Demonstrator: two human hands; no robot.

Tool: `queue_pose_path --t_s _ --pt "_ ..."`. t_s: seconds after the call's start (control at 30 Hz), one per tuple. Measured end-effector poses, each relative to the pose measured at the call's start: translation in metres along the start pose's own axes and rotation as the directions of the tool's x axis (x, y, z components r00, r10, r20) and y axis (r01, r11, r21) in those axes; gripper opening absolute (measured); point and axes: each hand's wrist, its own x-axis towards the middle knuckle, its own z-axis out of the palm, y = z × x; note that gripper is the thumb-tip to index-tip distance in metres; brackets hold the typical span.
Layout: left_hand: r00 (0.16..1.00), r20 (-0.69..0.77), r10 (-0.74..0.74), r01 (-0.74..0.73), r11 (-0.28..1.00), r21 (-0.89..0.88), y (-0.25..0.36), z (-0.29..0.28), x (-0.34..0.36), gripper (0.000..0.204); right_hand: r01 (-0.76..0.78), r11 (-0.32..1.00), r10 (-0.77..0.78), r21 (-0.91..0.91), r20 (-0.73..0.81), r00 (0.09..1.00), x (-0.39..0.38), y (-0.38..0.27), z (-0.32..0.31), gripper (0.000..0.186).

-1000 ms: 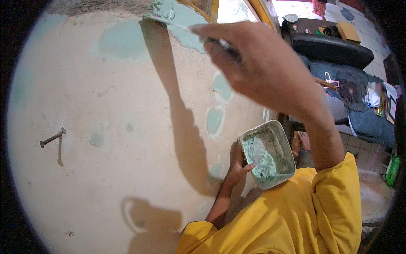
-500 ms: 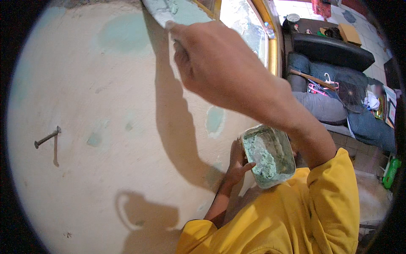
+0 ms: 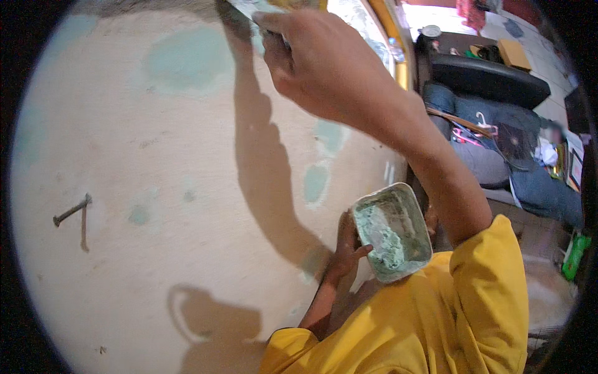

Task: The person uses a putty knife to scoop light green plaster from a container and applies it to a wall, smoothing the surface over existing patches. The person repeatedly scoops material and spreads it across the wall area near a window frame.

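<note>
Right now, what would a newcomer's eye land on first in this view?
First the right hand, raised at the top centre with its grip closed on a putty knife against the cream wall, casting a long shadow down it. Next the tub of pale green filler that the left hand holds at lower centre. At far left a dark nail sticks out of the wall.

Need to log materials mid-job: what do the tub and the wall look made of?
The tub in the left hand looks like thin whitish plastic, with a rounded rim, smeared inside with pale green paste. The wall looks like matte cream plaster, rough and patched green; a dark metal-looking nail sticks out.
</note>
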Motion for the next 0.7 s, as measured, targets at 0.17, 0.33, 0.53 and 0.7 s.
queue_pose_path --t_s 0.17,0.33,0.53,0.7 --pt "0.991 0.094 -0.090 0.091 0.996 0.000 0.006 0.003 0.004 0.102 -0.068 0.993 0.061 0.097 0.072 0.996 -0.039 -0.036 0.008 0.020" --pt "0.996 0.088 -0.030 0.038 0.995 -0.093 0.001 0.001 0.001 0.103 -0.044 0.992 0.039 0.120 0.041 0.998 -0.041 -0.017 -0.034 0.018" --pt "1.000 0.027 0.016 -0.017 1.000 0.022 -0.010 0.001 0.005 0.105 -0.130 0.986 0.121 0.103 0.094 0.988 0.010 0.021 -0.040 0.017" --pt "1.000 0.015 -0.006 0.005 0.998 0.060 -0.012 -0.001 0.003 0.107 -0.093 0.994 0.088 0.050 0.091 0.992 -0.027 0.006 -0.003 0.022"
